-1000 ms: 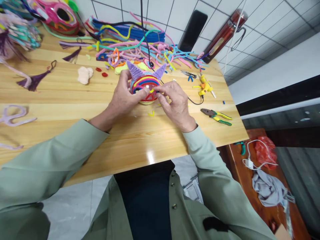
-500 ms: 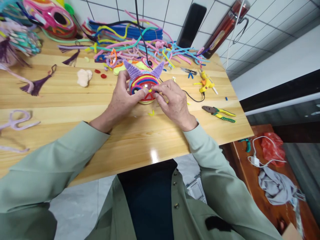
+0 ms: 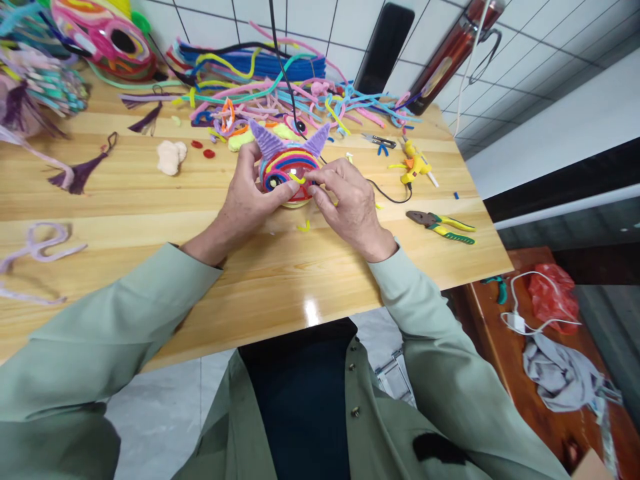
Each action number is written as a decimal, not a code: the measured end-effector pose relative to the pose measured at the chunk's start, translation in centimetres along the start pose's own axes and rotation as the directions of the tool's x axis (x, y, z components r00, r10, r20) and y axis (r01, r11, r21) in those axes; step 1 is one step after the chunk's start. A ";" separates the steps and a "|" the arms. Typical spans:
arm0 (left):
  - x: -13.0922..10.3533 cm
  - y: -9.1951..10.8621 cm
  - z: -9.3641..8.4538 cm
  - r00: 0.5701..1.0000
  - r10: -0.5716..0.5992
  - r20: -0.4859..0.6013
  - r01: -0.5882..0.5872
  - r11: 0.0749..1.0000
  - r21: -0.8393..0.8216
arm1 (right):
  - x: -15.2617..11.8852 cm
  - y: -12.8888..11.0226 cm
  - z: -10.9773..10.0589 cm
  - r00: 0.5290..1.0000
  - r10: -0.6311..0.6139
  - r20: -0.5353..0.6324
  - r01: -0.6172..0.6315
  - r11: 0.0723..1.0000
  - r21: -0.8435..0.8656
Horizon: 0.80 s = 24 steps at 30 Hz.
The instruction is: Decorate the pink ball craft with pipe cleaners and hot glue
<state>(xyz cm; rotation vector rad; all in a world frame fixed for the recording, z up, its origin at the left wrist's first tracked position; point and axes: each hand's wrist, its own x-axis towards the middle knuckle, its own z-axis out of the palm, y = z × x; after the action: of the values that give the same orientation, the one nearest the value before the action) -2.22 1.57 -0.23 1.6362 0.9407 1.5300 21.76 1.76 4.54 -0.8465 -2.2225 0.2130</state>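
A small round craft head (image 3: 291, 159) in striped, colourful pipe cleaner, with two purple pointed ears and a dark round eye, is held just over the table. My left hand (image 3: 246, 197) grips it by its left side, the thumb lying along the lower front. My right hand (image 3: 349, 200) pinches the end of a short yellow pipe cleaner piece (image 3: 298, 179) against the front of the head. Those right fingertips cover the head's right side. Below, a bent yellow scrap (image 3: 304, 227) lies on the wooden table (image 3: 280, 280).
Pliers (image 3: 441, 227), a yellow glue gun (image 3: 416, 163) and small snips (image 3: 379, 141) lie at right. Behind are piled pipe cleaners (image 3: 250, 67), a black phone (image 3: 386, 47) and a red flask (image 3: 453, 57). Purple tassels (image 3: 83, 170) and a larger pink craft head (image 3: 103, 37) sit at left.
My left thumb has drawn back slightly, so more of the yellow piece shows. My right hand keeps its pinch. The whole view has shifted a little.
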 end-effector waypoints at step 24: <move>0.0 0.6 -0.4 0.997 -0.053 0.055 0.046 0.992 0.117 | 0.2 0.0 -0.4 0.994 0.099 -0.055 -0.096 0.994 0.052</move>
<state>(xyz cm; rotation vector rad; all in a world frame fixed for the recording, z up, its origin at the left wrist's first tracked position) -2.56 1.30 0.36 1.7162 1.0479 1.4101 21.94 1.80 4.96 -0.9243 -2.1158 0.2854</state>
